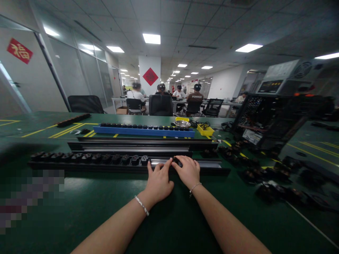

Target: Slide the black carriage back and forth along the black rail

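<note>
Bright open office (pixel 185 35) (people (pixel 196 96) seated far off) around a wide green surface (pixel 79 204). On its long black metal rail (pixel 206 163) my left hand (pixel 159 181) rests, fingers spread; fingers of my right hand (pixel 188 172) pinch a small black socket module (pixel 177 162).

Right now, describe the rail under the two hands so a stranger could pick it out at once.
On the green table lie several long rails. Take the nearest one, the black rail under the left hand and right hand. Unlike the empty rail behind it and the blue rail beyond, only its left half carries black sockets.
</note>
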Tool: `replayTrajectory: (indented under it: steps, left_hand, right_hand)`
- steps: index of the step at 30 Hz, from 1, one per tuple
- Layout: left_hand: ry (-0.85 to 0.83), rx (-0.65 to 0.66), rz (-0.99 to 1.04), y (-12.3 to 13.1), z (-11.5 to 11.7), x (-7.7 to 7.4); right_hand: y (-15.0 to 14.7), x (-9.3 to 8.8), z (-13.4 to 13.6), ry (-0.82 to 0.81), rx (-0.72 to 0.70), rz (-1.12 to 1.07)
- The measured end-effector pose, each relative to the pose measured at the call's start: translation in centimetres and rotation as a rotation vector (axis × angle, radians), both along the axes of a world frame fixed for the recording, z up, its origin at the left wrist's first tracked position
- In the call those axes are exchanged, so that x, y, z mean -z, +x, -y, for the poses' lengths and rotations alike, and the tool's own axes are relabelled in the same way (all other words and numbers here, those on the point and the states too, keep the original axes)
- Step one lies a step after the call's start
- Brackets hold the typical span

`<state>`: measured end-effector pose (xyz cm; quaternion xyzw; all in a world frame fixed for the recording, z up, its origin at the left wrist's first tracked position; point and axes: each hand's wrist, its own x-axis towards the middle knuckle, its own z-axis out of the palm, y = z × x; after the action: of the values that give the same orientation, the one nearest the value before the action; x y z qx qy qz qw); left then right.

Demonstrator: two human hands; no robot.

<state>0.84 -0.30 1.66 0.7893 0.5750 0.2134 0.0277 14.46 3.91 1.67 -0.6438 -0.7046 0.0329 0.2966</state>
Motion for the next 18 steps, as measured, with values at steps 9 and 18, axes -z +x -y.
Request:
replayTrajectory:
  steps: [9,18]
  left_hand:
    - [0.025,0.068,-0.047,-0.1,0.3,0.5]
    - [0.071,0.038,-0.179,-0.2,0.1,1.1]
  right_hand:
    - [-0.6,0.1,0.3,0.027,0.030,-0.001]
    - [-0.6,0.1,0.2,0.034,0.049,0.004]
